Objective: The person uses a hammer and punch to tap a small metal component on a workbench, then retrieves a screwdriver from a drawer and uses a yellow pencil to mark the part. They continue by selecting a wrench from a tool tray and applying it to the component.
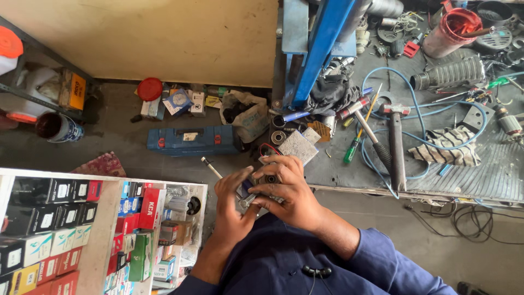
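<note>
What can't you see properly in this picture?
Head view only:
- The small metal part held in both hands: the left hand and right hand cover most of it, so its kind is unclear.
- The thin metal rod: its lower end runs behind the left hand.
- The shelf of small boxes: cut off by the left and bottom edges.
- The red container on the workbench: contents too small to tell.

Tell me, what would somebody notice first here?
Probably the two hands in the middle: the left hand and right hand close together around a small metal part. Next, the messy bench on the right, with a hammer, a blue hose and a striped rag. At lower left, a shelf full of colourful boxes.
</note>
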A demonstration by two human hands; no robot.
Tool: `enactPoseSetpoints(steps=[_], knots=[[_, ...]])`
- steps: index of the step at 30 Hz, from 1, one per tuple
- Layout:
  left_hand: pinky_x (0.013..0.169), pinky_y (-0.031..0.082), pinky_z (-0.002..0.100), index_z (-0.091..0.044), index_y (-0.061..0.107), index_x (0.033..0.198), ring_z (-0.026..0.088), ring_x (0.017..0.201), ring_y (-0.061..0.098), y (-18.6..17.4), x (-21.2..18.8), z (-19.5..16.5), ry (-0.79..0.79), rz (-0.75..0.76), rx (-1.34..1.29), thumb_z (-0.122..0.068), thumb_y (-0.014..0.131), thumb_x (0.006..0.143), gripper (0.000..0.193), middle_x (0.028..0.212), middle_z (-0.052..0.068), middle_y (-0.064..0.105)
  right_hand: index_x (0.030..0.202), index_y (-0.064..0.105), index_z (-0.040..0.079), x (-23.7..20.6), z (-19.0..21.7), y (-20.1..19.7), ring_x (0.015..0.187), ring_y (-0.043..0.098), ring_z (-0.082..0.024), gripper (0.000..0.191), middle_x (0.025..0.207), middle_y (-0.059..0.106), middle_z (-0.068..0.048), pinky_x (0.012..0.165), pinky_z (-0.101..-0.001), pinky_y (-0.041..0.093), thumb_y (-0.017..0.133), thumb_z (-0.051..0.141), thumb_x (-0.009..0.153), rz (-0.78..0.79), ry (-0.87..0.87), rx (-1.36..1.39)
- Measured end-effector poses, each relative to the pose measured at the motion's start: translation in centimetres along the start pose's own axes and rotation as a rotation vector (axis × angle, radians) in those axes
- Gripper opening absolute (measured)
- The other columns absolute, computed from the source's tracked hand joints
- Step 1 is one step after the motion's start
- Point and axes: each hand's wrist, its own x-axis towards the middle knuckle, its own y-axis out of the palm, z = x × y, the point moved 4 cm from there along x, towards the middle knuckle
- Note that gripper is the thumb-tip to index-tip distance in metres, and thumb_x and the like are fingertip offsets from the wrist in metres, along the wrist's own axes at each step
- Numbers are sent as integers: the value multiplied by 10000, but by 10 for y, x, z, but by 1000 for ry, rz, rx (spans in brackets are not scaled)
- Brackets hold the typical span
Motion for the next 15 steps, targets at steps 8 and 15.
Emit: enactPoseSetpoints(steps=[8,15], knots=[[1120,476,471,-42,478,1417,329,1296,598,-26,1,-22,131,-33,-169,-192,695,959,528,1432,148,592,1046,773,155,-1,2,0,1341,518,-306,357,1283,635,-16,1102,-492,361,904,191,717,-5,20,-50],[1061,549,453,-73,670,1229,305,1206,692,-29,13,-38,256,17,-36,-29,684,957,275,1252,105,713,1085,745,140,-5,1,-7,1328,530,-308,390,1287,627,-39,1110,-481,356,901,185,730,-11,44,-82]])
